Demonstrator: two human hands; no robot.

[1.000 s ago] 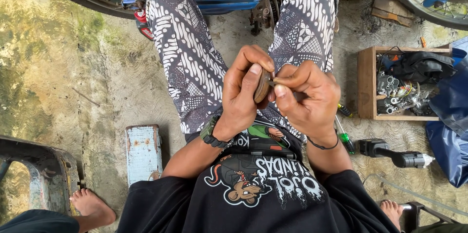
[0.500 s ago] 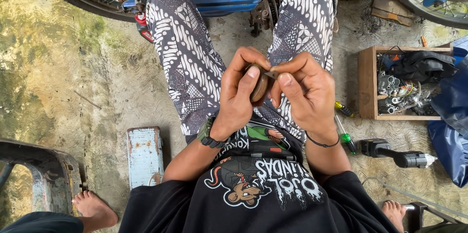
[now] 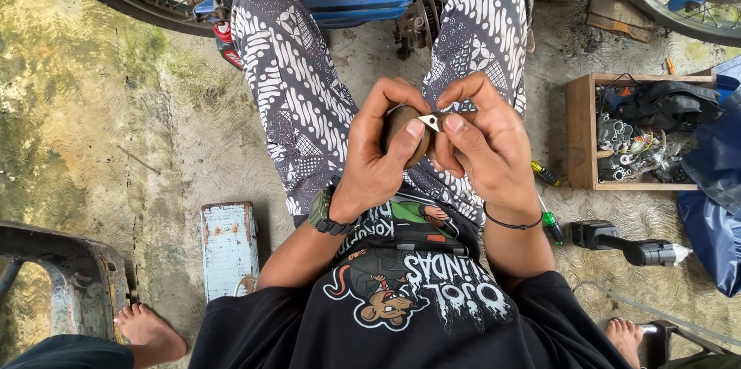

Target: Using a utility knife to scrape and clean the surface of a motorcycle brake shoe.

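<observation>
Hands meet above the person's lap, over patterned trousers. Left hand (image 3: 378, 160), with a green wristwatch (image 3: 326, 213) on its wrist, is closed around a small brown rounded part (image 3: 403, 128), thumb pressed on its face. Right hand (image 3: 482, 145) pinches a small pale triangular piece (image 3: 429, 121) between thumb and forefinger, its tip touching the brown part. Near the right lie a wooden box (image 3: 579, 133) of dark parts and, on the concrete floor (image 3: 116, 122), a black power tool (image 3: 629, 244). A blue motorbike frame (image 3: 363, 2) stands ahead.
</observation>
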